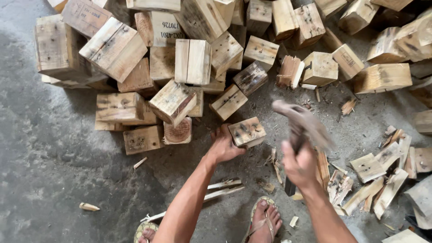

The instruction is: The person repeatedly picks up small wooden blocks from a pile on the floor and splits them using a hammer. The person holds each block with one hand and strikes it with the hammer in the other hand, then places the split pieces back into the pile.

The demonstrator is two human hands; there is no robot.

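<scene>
Gripping a small weathered pale wooden block (247, 132) at its near-left edge, the left hand (222, 145) has fingers clamped on it, holding it on the grey concrete floor (54, 157) just ahead of the person's sandalled foot (264, 220). Right hand (299, 164) is fisted tight around the dark handle of a blurred metal-headed hammer (300, 126), head raised just right of the block. Heap of similar nailed blocks (180, 58) lies beyond the left grip; split pale wood offcuts (378, 175) lie right of the hammer grip.
</scene>
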